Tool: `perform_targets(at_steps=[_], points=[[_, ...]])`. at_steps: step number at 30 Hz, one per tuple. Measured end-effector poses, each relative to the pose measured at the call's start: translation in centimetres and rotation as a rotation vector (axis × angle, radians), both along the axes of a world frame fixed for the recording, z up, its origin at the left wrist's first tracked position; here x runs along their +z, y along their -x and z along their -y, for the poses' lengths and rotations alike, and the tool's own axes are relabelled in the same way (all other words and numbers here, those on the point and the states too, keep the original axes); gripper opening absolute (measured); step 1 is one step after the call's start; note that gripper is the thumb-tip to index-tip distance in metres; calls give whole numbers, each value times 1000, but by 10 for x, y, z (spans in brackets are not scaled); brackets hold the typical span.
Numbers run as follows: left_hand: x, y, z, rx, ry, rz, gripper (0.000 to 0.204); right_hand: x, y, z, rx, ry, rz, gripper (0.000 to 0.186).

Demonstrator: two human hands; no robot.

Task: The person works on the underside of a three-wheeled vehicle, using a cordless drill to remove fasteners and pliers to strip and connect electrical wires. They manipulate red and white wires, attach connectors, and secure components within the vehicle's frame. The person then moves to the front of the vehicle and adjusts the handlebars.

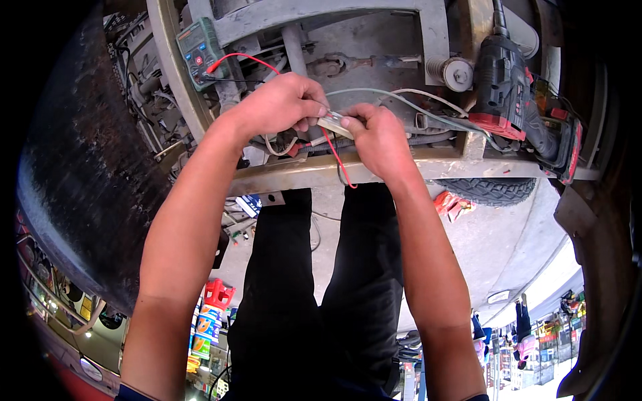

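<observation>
My left hand (281, 103) and my right hand (378, 134) meet over a grey metal frame rail (301, 175). Together they pinch a small pale rectangular connector (334, 124) between their fingertips. A thin red wire (338, 159) hangs down from the connector past the rail. Another red lead (244, 59) and a black lead run from behind my left hand up to a green multimeter (199, 52) resting on the frame at the upper left. Grey cables (401, 100) trail off to the right of my right hand.
A black and red cordless drill (525, 110) lies on the frame at the right. A large dark tyre (87, 174) fills the left side, a smaller tyre (488, 190) sits under the rail. My dark trousers (321, 287) stand on concrete.
</observation>
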State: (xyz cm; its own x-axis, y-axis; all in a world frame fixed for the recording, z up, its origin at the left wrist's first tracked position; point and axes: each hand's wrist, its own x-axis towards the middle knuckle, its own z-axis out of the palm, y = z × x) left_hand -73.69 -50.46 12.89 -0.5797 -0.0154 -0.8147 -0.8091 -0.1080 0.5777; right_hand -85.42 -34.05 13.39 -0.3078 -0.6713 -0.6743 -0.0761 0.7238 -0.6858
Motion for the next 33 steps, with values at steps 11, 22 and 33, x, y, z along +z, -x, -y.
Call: perform_targets(at_steps=[11, 22, 33], points=[[10, -3, -11, -7, 199, -8, 13, -14, 1, 13, 134, -56, 84, 30], [-4, -8, -4, 151, -116, 121, 20, -13, -5, 6, 102, 28, 2, 30], [13, 26, 5, -225, 59, 172, 23, -13, -15, 1, 73, 168, -186, 23]])
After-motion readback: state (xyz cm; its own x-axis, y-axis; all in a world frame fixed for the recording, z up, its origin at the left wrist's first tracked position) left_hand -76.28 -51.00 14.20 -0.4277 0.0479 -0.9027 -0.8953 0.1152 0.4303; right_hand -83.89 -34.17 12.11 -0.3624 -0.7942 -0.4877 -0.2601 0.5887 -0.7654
